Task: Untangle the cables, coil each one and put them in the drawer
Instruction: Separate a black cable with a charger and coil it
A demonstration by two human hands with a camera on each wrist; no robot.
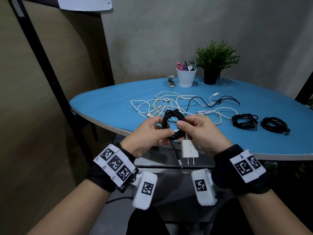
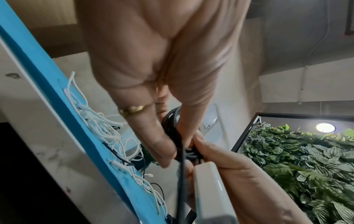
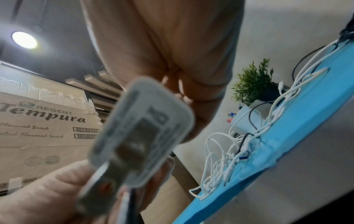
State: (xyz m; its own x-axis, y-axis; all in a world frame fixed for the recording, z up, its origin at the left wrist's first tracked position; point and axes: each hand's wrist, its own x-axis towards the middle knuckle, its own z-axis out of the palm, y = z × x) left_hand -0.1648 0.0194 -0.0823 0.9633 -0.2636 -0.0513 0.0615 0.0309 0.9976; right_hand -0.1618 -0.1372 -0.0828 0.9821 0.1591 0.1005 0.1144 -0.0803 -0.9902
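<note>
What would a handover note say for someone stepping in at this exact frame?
Left hand: grips one side of the black cable coil, held above the near table edge.
Right hand: pinches the coil's other side and holds the white two-prong wall charger; a black plug end dangles loose.
Done: two coiled black cables lie on the round blue table, to the right.
Left: finish this coil; untangle and coil the white cables and the loose black cable; put everything in the drawer, which is not identifiable in any view.
</note>
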